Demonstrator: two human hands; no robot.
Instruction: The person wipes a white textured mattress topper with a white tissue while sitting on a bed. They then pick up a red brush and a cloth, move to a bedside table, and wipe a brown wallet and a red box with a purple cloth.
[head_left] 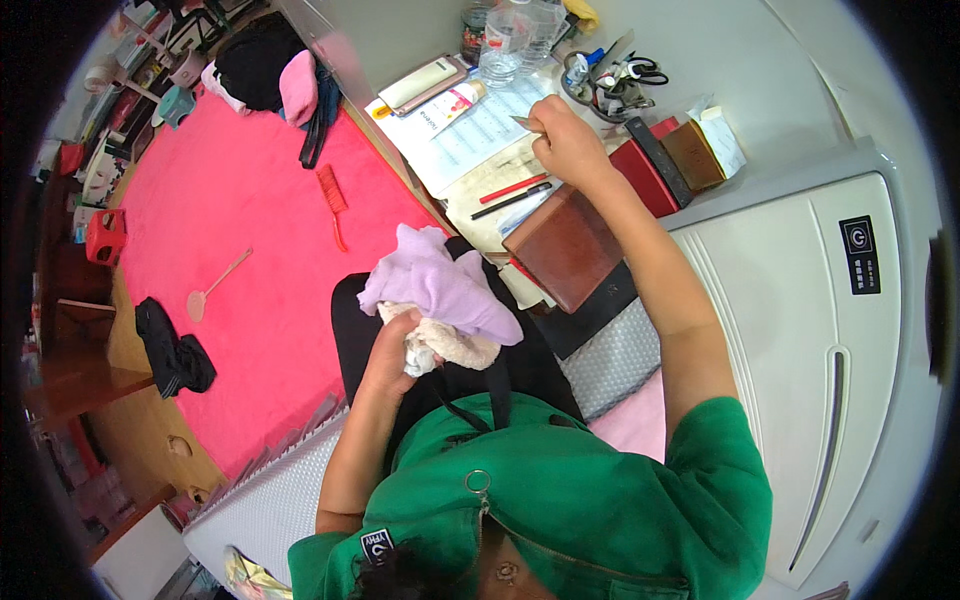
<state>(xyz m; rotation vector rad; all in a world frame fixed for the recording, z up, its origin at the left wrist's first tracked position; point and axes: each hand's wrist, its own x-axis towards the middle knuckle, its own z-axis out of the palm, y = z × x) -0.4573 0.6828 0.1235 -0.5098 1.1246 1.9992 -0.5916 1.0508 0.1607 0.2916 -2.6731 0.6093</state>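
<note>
My left hand (396, 352) is closed around a bundle of soft cloth over my lap. Its upper layer is a lilac cloth (440, 285), and a cream fluffy cloth (455, 343) bulges out beneath. A crumpled white piece (418, 357) sticks out by my fingers. My right hand (570, 145) is raised over the papers, its fingers closed on a small brownish pointed object (529, 124); its kind does not show. Under that hand lie a printed sheet (475, 130), a red pen (513, 188) and a black pen (510, 201).
A brown leather-look notebook (565, 248) lies beside the pens. Behind are a white tube (452, 105), a pencil case (425, 84), plastic bottles (508, 45) and a holder with scissors (640, 72). On the pink mat (255, 330) at left lie a red brush (332, 200) and black clothing (172, 345).
</note>
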